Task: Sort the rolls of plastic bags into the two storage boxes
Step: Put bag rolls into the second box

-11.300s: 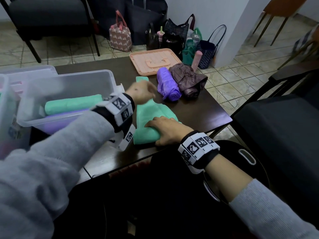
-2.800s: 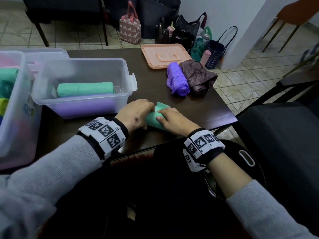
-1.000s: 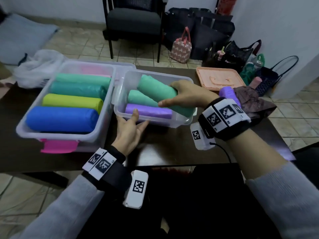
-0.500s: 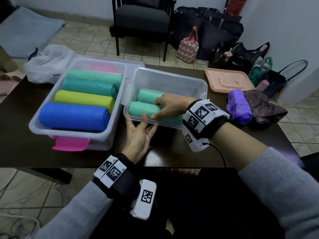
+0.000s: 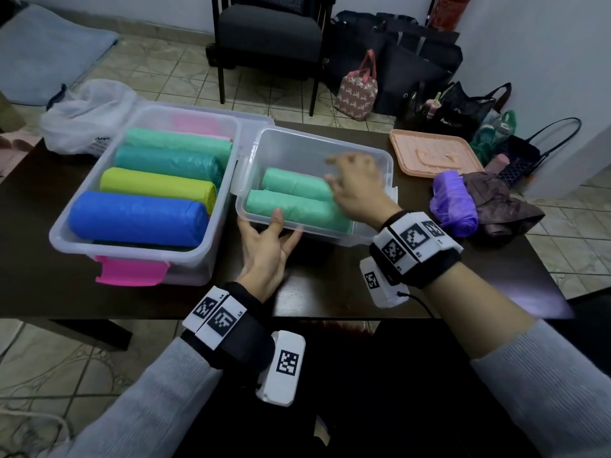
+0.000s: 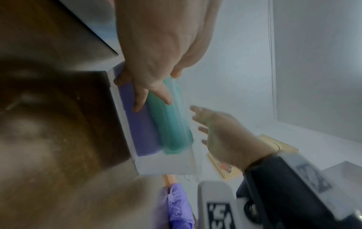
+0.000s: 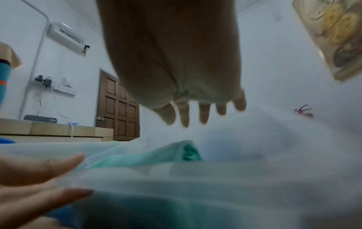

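Note:
The small clear box holds two green rolls, one at the back and one at the front. Under them lies a purple roll, plain in the left wrist view. My left hand rests against the box's front wall with straight fingers and its thumb over the rim. My right hand hovers over the box's right half, fingers spread and empty, blurred by motion. The large clear box at the left holds blue, yellow and several green rolls. A loose purple roll lies on the table at the right.
A crumpled brown bag lies beside the purple roll, with a peach lid behind them. A white plastic bag sits at the table's far left. A chair and handbags stand on the floor beyond.
My right hand set the green roll down in the small box, let go of it and lifted clear. My left hand has stayed at the box's front wall.

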